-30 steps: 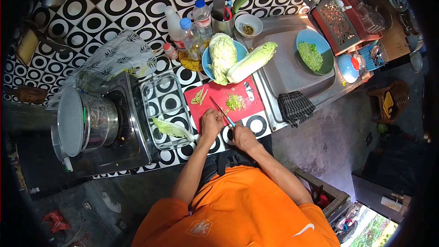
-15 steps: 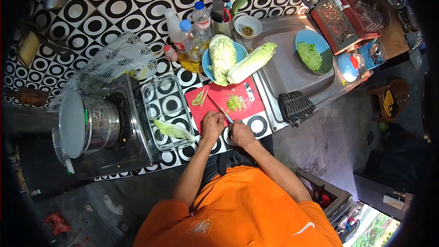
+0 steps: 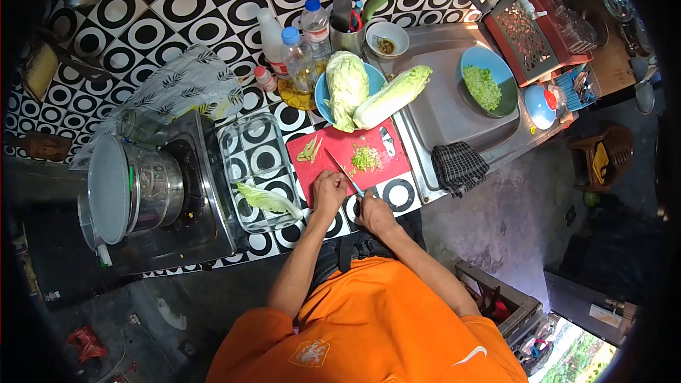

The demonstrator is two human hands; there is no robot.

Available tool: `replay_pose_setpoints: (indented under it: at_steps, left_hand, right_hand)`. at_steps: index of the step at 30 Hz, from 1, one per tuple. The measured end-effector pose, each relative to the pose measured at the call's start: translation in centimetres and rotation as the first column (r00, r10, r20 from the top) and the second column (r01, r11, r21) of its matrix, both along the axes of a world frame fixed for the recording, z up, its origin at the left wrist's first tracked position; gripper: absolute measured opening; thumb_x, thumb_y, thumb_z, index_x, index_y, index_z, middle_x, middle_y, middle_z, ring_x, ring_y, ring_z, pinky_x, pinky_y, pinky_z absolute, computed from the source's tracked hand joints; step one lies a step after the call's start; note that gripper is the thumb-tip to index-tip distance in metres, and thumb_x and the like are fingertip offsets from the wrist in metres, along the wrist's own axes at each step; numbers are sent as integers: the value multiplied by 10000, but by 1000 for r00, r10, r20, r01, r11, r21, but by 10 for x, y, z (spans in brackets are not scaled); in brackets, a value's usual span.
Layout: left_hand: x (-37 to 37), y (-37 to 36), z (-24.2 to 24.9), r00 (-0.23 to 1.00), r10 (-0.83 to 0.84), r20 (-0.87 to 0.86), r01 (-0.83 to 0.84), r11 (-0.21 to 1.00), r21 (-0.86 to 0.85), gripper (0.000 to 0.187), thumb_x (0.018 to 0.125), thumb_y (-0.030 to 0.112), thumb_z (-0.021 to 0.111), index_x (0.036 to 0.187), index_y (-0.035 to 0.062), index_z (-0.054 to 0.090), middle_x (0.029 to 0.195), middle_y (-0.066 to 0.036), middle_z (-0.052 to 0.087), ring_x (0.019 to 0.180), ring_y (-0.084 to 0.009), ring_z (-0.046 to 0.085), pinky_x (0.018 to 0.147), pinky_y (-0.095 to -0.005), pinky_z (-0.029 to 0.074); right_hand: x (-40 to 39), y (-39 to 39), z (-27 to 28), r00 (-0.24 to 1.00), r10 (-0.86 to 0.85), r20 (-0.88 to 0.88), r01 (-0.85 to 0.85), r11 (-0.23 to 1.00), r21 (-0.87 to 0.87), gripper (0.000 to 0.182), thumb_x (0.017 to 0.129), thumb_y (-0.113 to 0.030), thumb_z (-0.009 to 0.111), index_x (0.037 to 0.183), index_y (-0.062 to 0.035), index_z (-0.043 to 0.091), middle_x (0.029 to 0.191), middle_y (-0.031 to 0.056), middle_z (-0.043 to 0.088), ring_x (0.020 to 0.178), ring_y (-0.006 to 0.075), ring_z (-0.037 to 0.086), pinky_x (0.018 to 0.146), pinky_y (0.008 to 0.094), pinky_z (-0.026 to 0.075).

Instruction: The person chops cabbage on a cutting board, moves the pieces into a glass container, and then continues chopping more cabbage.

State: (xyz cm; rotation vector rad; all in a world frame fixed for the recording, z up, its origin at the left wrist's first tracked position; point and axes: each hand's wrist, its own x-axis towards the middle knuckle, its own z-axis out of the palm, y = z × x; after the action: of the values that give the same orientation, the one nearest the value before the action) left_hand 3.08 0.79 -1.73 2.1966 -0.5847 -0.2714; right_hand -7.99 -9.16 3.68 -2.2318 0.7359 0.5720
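Note:
My right hand [image 3: 377, 214] grips the blue handle of a knife [image 3: 343, 168], whose blade lies slantwise over the red cutting board [image 3: 394, 164]. On the board's near edge, just left of the blade, my left hand [image 3: 329, 191] has its fingers curled; what they hold, if anything, is hidden. A small heap of chopped green leaf [image 3: 366, 159] sits right of the blade, and several pale green strips [image 3: 309, 150] lie to its left. Behind the board, two cabbages [image 3: 346, 89] rest on a blue bowl [image 3: 321, 95].
Left of the board is a glass dish [image 3: 255, 147] with a cabbage leaf [image 3: 266, 201] in it. A stove with a pot [image 3: 157, 188] stands further left. To the right are a sink [image 3: 443, 110], a bowl of shredded greens [image 3: 482, 60] and a dark cloth [image 3: 460, 169]. Bottles [image 3: 299, 71] stand behind.
The knife tip has swung slightly, and its blade sits a little further from the pale strips. Both hands stay nearly in place; the view has shifted slightly.

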Motion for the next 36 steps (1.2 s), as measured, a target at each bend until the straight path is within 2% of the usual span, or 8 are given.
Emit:
replay_pose_setpoints:
  at_steps: [4,7,9,12,15,21,24,36]
  left_hand:
    - [0,0,-1,1000,-16,12,16,1000,-4,110,733,41,673,829,-10,692,744,-147,619,662,-263,627,632,-347,511]
    - [-1,0,2,1000,-6,-26,5,999,-34,103,741,46,648,819,-11,683,740,-169,590,706,-324,605,655,-404,501]
    - [-3,-1,2,1000,17,-13,-17,999,-46,102,741,52,649,814,-12,680,731,-168,590,704,-325,600,657,-405,498]
    - [-5,0,3,1000,20,-4,-20,999,-50,107,737,64,654,810,-9,680,722,-168,591,705,-327,595,655,-408,494]
    - [-5,0,5,999,-3,48,5,999,-34,115,736,55,673,823,-18,690,732,-155,613,681,-294,620,635,-374,506]
    - [-4,2,-2,998,-7,65,9,1000,-22,134,740,61,683,844,-21,699,744,-155,624,668,-279,628,629,-364,508]
    - [-6,2,-2,997,-16,81,16,1000,-5,139,746,67,678,852,-19,702,745,-157,623,667,-284,625,629,-368,505]
    - [-10,9,10,992,-114,62,110,992,70,108,756,117,679,789,23,722,723,-138,594,737,-316,584,705,-419,465]
  right_hand:
    - [12,0,3,1000,-16,9,16,1000,-12,309,866,-159,578,1025,85,475,912,337,626,913,455,628,797,487,513]
    - [19,-2,9,999,-21,27,21,1000,-6,291,877,-156,548,1018,92,489,914,335,628,922,452,626,808,483,508]
    - [21,-6,15,1000,4,18,-4,1000,0,295,884,-159,533,1021,100,497,920,333,629,930,454,622,817,482,505]
    - [14,-9,-1,992,45,114,-46,999,0,280,874,-165,524,972,97,515,845,341,620,859,482,619,764,517,496]
    - [10,-6,3,999,-16,46,16,1000,3,310,874,-174,540,997,107,502,851,347,616,868,486,614,768,515,497]
    - [2,5,-5,994,-48,99,47,999,16,355,927,-232,499,1030,108,476,847,363,606,868,503,605,782,537,487]
    - [6,4,-2,995,-26,95,29,999,-27,312,915,-170,501,1012,125,470,815,346,619,831,482,626,755,513,507]
    - [16,-6,2,998,-5,69,4,1000,29,318,919,-197,479,1011,105,508,905,362,613,920,475,614,821,506,488]
